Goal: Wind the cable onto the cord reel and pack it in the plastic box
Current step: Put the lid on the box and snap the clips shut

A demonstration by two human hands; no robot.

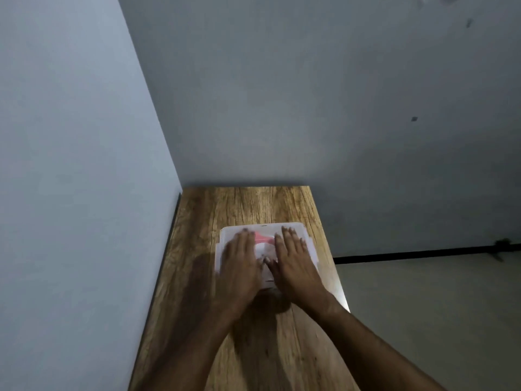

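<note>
A translucent white plastic box [298, 229] with its lid on lies on the wooden table [242, 204]. Through the lid, between my hands, a pink and white shape [264, 240] shows; I take it for the cord reel, but it is blurred. My left hand [239, 263] lies flat on the left half of the lid with straight fingers. My right hand [293, 259] lies flat on the right half in the same way. Both hands cover most of the lid. No cable shows outside the box.
The narrow table stands in a corner, with a grey wall [70, 165] along its left edge and another behind it. Its right edge [338, 280] drops to the floor, where a black strip [423, 253] runs along the wall's foot.
</note>
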